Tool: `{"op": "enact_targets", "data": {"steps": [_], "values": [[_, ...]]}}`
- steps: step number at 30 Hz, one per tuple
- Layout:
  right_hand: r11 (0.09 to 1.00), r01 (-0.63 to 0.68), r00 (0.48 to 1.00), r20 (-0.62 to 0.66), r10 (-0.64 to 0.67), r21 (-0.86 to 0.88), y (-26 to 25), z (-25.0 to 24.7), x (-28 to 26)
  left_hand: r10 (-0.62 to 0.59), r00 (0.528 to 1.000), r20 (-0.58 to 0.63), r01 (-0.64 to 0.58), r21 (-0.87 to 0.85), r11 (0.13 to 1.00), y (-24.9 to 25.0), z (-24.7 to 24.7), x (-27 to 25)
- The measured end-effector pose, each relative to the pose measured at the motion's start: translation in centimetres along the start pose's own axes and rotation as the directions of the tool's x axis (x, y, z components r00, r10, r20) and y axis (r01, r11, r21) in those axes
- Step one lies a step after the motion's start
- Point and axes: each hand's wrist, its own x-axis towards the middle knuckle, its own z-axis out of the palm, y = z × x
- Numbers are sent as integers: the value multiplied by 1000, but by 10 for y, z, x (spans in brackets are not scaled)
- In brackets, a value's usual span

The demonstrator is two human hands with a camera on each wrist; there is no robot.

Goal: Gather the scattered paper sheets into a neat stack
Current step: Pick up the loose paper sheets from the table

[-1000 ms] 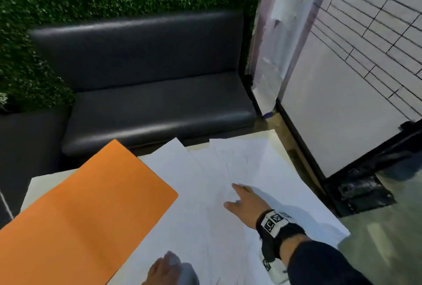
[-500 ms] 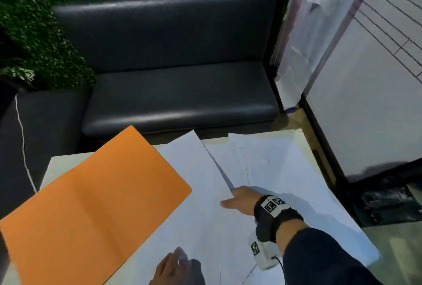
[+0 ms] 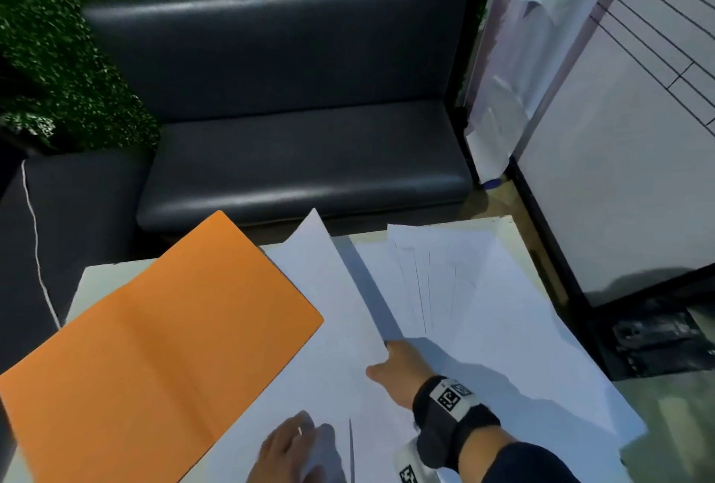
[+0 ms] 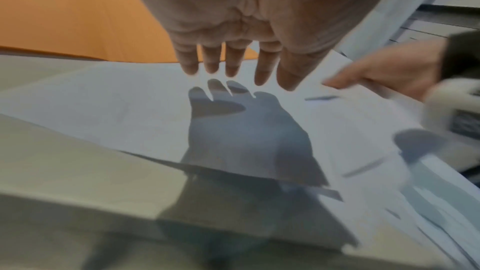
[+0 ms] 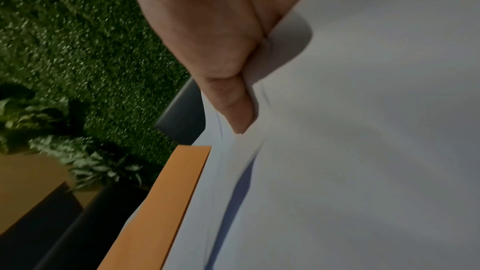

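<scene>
Pressing flat, your left hand [image 3: 288, 451] has straight fingers on the near sheets | your right hand [image 3: 398, 366] pinches the lifted sheet [image 3: 332, 289] by its edge, right of the orange folder [image 3: 154, 335] | thin, limp, slippery: grip edges, I judge | long axis runs away from you | beyond it fanned sheets [image 3: 445, 273] point likewise

The head camera looks down from high up at the table [image 3: 514, 235] with the white papers [image 3: 483, 312], and the dark bench [image 3: 301, 157] is far behind. The left wrist camera sits very close under the left hand [image 4: 246, 28], just above the papers. The right wrist camera is close to the right hand [image 5: 207, 38], and all three views show the orange folder [image 3: 154, 347].
</scene>
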Motion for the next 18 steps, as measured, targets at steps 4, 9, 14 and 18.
{"op": "enact_targets", "data": {"steps": [4,9,14,18], "values": [[980,-30,997,-67,44,194,27,-19,-15,-439,897,-56,442,97,892,-13,-7,-2],[959,-77,985,171,31,271,26,-6,-23,-545,836,64,548,-49,835,-18,-2,-8],[962,-76,981,193,25,262,4,38,-12,-537,840,73,532,79,843,-31,22,-24],[992,-55,995,93,45,115,-5,68,-5,-425,901,83,420,69,905,-47,27,-22]]}}
